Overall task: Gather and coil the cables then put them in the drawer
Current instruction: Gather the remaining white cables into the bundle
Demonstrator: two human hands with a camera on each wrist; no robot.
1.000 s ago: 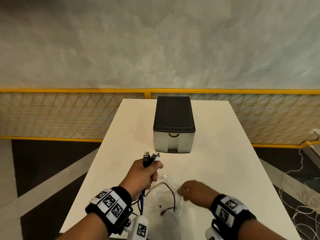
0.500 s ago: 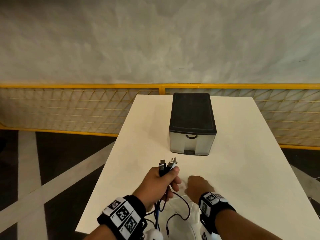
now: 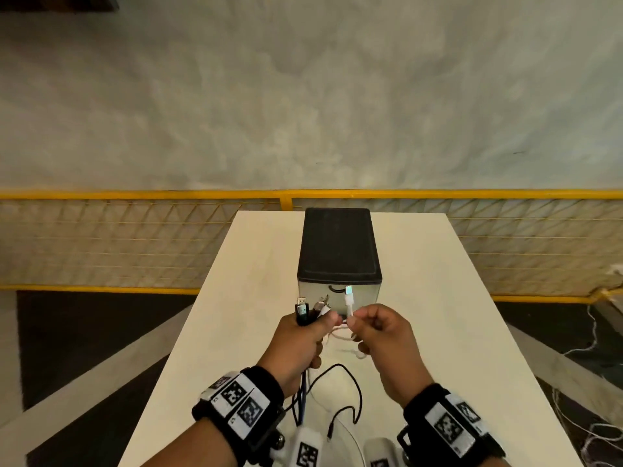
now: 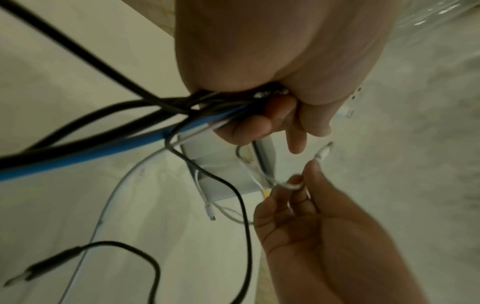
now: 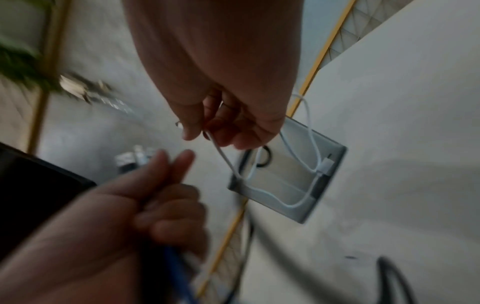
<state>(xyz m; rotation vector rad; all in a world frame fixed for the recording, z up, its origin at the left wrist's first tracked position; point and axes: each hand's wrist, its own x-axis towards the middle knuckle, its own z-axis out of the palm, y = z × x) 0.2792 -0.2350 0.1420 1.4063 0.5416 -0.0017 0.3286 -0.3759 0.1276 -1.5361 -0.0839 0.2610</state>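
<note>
My left hand (image 3: 312, 328) grips a bundle of cables (image 3: 305, 311), black, blue and white, with their plugs sticking up above the fist. In the left wrist view the bundle (image 4: 145, 121) trails out of the fist toward the table. My right hand (image 3: 355, 323) is raised just right of it and pinches a white cable (image 3: 349, 303) below its upright plug. The right wrist view shows that white cable (image 5: 223, 159) hanging in loops from the right fingers (image 5: 189, 131). The drawer unit (image 3: 338, 251), black-topped, stands shut just beyond both hands.
A thin black cable (image 3: 352, 392) loops on the white table (image 3: 455, 332) between my wrists, its free plug lying near the front edge. A yellow mesh fence (image 3: 135, 251) runs behind the table. Loose white wires (image 3: 593, 338) lie on the floor at right.
My right hand has lifted off the table with the white cable and risen beside my left hand. The left hand still holds the bundle, now higher and closer to the drawer unit.
</note>
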